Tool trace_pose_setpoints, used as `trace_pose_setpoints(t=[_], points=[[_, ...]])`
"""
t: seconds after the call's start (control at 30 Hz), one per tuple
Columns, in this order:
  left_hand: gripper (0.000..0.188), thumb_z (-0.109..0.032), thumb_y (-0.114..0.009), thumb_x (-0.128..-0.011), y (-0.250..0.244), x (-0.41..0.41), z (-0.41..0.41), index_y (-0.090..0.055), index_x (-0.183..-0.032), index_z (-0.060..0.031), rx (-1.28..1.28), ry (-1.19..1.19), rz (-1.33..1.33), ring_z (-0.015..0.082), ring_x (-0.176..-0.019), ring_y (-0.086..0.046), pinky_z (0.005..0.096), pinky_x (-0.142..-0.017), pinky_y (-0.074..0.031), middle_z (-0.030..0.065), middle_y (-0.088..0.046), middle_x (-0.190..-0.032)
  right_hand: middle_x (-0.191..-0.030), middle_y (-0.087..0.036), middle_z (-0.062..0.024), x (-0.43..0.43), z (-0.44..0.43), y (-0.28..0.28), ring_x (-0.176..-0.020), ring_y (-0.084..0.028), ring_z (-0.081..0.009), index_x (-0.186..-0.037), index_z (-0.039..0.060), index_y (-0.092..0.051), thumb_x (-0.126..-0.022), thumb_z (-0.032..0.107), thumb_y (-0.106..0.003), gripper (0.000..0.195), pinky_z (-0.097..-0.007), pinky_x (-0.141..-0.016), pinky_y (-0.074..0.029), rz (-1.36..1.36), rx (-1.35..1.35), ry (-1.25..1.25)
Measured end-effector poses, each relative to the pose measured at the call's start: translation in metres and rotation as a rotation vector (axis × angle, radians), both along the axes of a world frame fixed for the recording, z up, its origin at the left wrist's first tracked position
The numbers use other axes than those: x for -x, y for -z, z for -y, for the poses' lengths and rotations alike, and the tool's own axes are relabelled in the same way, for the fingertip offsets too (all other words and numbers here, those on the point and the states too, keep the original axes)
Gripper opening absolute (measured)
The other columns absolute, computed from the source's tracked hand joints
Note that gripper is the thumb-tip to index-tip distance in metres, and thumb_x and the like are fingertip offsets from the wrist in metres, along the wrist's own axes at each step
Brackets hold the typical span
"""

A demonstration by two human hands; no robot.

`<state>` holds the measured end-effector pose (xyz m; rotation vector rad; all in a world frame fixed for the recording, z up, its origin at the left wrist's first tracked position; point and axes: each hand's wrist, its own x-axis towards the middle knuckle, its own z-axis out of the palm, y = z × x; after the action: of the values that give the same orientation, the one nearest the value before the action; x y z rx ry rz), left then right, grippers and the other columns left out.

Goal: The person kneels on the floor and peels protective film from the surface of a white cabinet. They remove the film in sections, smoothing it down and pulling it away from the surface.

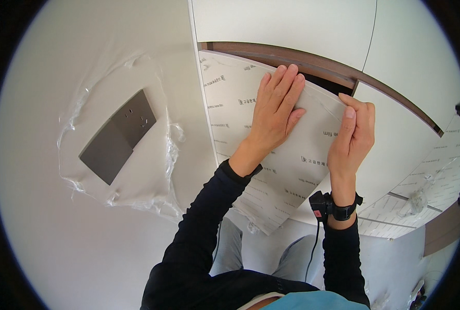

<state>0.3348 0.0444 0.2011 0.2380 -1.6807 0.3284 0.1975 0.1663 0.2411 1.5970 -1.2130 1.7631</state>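
Observation:
A white cabinet door panel (268,155) under printed protective film stands before me, tilted relative to the cabinet. My left hand (278,104) lies flat on the film near the panel's top edge, fingers slightly apart. At the panel's upper right corner, my right hand (352,135) grips the edge, thumb on the face and fingers bent over the side. Behind the top edge a dark gap shows below a brown wood-look rail (311,64). A black wristband device with a cable sits on my right wrist.
At left, a grey socket and switch plate (117,137) sits on the wall, ringed by torn clear plastic film (170,151). White upper cabinet doors (284,23) are above the rail. Film-covered drawer fronts (420,201) stand at right, beside a white door (389,131).

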Motion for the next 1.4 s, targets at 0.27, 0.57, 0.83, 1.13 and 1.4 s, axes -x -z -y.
trace_pose_setpoints(t=[0.27, 0.57, 0.83, 1.13, 1.4], points=[[0.046, -0.022, -0.064, -0.100, 0.017, 0.000, 0.008, -0.063, -0.141, -0.0004, 0.073, 0.007, -0.011, 0.0402, -0.146, -0.046, 0.0542, -0.121, -0.031, 0.0193, -0.051, -0.155, -0.086, -0.046, 0.0002, 0.003, 0.006, 0.002, -0.074, -0.040, -0.0091, -0.112, 0.0008, -0.071, -0.108, 0.012, -0.047, 0.027, -0.0250, -0.067, -0.034, 0.011, 0.054, -0.057], [0.038, -0.001, -0.080, -0.079, -0.008, -0.015, -0.001, -0.074, -0.117, -0.0038, 0.127, 0.008, -0.061, 0.0352, -0.117, -0.065, 0.0439, -0.101, -0.053, 0.0133, -0.068, -0.127, -0.087, -0.045, 0.0013, 0.004, 0.009, 0.003, -0.074, -0.038, -0.0082, -0.112, 0.0014, -0.071, -0.109, 0.014, -0.049, 0.026, -0.0239, -0.067, -0.032, 0.020, 0.047, -0.048], [0.020, -0.006, -0.072, -0.081, -0.057, -0.032, 0.008, -0.065, -0.100, -0.0079, 0.286, 0.035, 0.185, 0.0259, -0.104, -0.062, 0.0370, -0.090, -0.047, 0.0050, -0.064, -0.109, -0.088, -0.047, 0.0014, 0.003, 0.008, 0.004, -0.074, -0.039, -0.0084, -0.112, 0.0020, -0.072, -0.108, 0.014, -0.052, 0.023, -0.0239, -0.067, -0.032, 0.052, 0.018, -0.047], [0.026, -0.006, -0.063, -0.084, -0.044, -0.038, 0.003, -0.063, -0.109, -0.0055, 0.282, -0.040, 0.327, 0.0275, -0.112, -0.059, 0.0418, -0.101, -0.045, 0.0059, -0.063, -0.117, -0.083, -0.049, -0.0032, 0.010, 0.010, 0.004, -0.071, -0.044, -0.0133, -0.109, 0.0035, -0.072, -0.106, 0.012, -0.053, 0.021, -0.0269, -0.063, -0.036, 0.005, 0.052, -0.038], [0.026, 0.007, -0.064, -0.082, -0.035, -0.043, -0.003, -0.059, -0.103, -0.0063, 0.052, 0.172, 0.357, 0.0336, -0.101, -0.057, 0.0381, -0.087, -0.047, 0.0085, -0.060, -0.107, -0.084, -0.050, -0.0048, 0.012, 0.008, 0.005, -0.072, -0.045, -0.0152, -0.109, 0.0033, -0.071, -0.106, 0.013, -0.052, 0.022, -0.0278, -0.064, -0.037, -0.019, 0.026, -0.051]])
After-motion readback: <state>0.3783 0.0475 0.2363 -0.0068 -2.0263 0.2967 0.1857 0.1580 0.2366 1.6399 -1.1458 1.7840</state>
